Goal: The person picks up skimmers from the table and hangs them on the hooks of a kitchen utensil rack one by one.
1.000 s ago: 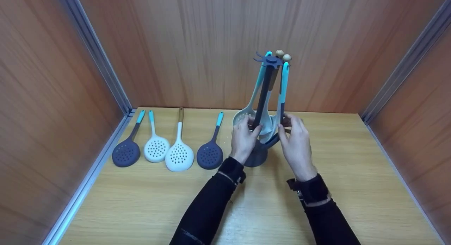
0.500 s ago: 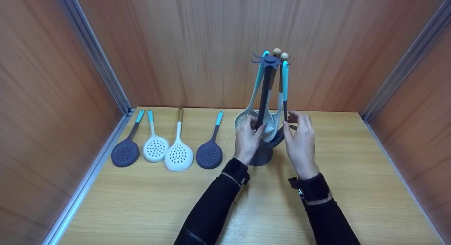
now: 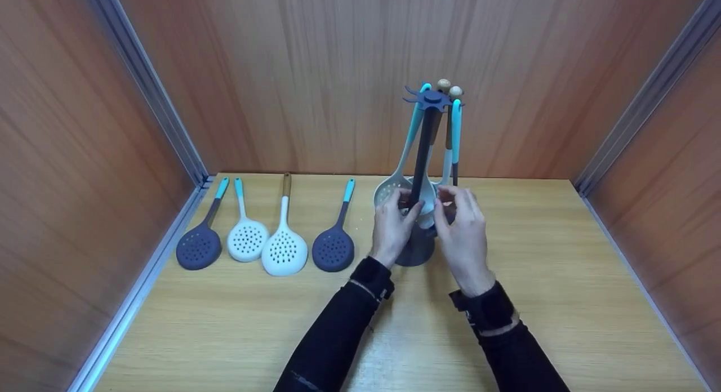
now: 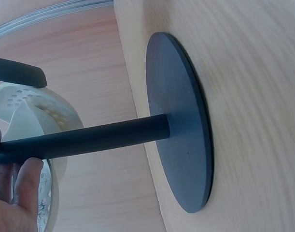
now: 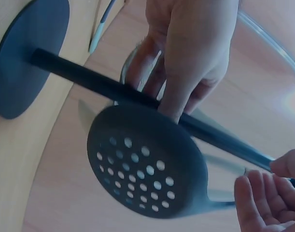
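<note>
A dark utensil stand [image 3: 432, 121] with a hooked top stands at centre right; its round base [image 4: 178, 125] lies on the table. My left hand [image 3: 391, 226] grips the stand's pole, with thumb and fingers around it. Utensils with turquoise and wooden handles hang from the hooks, among them a pale skimmer [image 3: 388, 186] on the left. A dark skimmer [image 5: 133, 164] with a turquoise handle [image 3: 457, 127] hangs on the right. My right hand [image 3: 464, 228] is beside that skimmer's neck, its fingers [image 5: 258, 193] loosely bent with nothing visible between them and the thumb.
Laid out on the table [image 3: 535, 257] at left are a dark skimmer [image 3: 199, 246], two white skimmers, one pale [image 3: 248, 240] and one wooden-handled [image 3: 285, 251], and another dark skimmer [image 3: 333, 249]. Wooden panels [image 3: 281, 88] with metal edges enclose the back and sides.
My right hand has gone slightly right, then back left against the hanging utensils, and now covers more of the dark skimmer. The stand has shifted a little right; my left hand stays on its pole.
</note>
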`<control>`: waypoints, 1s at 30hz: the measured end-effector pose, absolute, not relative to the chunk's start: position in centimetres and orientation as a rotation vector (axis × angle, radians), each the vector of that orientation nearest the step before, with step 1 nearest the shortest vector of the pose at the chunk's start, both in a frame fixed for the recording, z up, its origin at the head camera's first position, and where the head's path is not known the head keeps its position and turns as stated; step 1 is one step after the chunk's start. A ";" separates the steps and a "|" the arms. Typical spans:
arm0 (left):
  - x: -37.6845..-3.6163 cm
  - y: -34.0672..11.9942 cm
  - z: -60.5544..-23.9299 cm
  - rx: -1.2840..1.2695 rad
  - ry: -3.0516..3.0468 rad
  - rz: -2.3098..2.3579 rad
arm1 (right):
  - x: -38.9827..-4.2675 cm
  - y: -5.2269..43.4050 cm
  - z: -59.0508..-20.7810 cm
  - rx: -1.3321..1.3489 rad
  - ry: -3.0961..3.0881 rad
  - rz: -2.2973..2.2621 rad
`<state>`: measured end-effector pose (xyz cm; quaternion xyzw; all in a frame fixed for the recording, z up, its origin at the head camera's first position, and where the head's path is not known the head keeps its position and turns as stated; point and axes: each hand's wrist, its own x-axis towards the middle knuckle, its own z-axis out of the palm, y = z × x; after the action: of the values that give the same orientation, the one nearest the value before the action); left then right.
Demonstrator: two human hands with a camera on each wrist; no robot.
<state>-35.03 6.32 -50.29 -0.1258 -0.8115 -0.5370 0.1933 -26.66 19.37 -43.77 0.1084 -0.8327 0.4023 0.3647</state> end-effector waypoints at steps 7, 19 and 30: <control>-34.9 6.0 -50.4 -0.385 -2.281 -1.521 | -27.5 18.7 -43.9 0.255 -2.289 1.176; -34.6 5.3 -50.9 -0.405 -2.281 -1.505 | -29.3 18.2 -43.4 0.192 -2.476 1.260; -34.2 4.1 -51.2 -0.483 -2.268 -1.478 | -30.4 17.4 -43.6 0.213 -2.494 1.292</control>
<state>-34.25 4.15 -51.19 -0.1722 -0.8090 -0.5273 0.1945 -30.36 17.36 -43.57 0.0745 -0.8738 0.4526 0.1615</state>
